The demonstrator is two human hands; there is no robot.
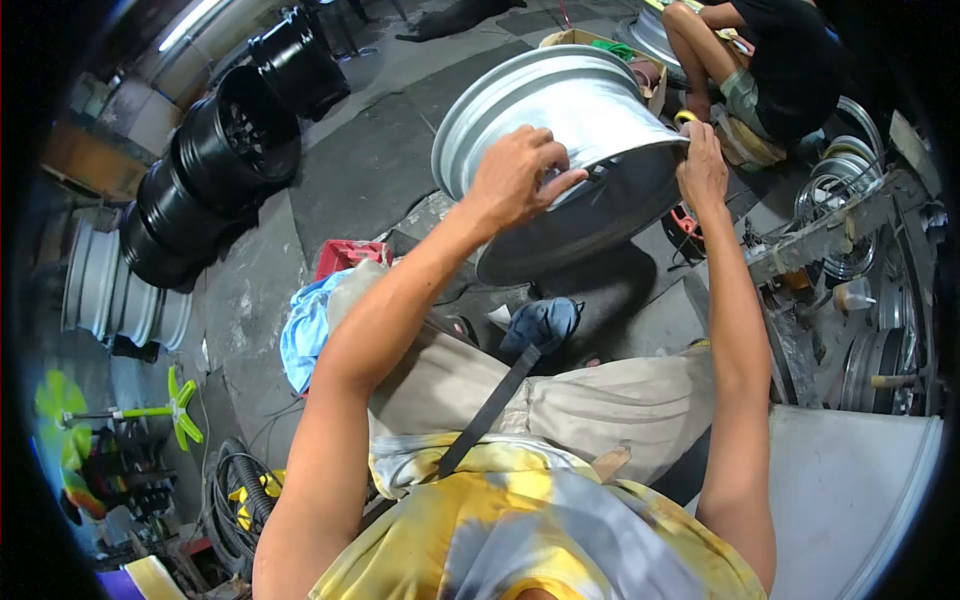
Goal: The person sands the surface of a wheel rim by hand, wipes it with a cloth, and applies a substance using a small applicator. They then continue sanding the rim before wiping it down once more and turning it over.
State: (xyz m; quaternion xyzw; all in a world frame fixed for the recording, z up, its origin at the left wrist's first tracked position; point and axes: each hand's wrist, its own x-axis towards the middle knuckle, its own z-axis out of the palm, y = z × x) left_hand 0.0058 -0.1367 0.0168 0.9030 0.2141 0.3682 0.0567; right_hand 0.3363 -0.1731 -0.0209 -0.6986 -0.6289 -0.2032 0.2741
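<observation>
A large silvery wheel rim [590,95] is tilted in front of my knees, its dark open side turned down toward me. My right hand [703,165] grips the near right edge of this rim, fingers over the lip. Over the rim's near left side is my left hand [525,175], its thumb pointing right and its fingers curled; what lies between them, if anything, is too small to make out. A blue cloth bag [543,322] hangs from a dark strap below the rim.
Black wheel rims [235,130] lie in a row at the left, with grey rims [110,280] beyond. A red crate [350,257] stands near my left knee. Another person [790,65] sits at the upper right. Metal rings and a frame [840,225] stand at the right.
</observation>
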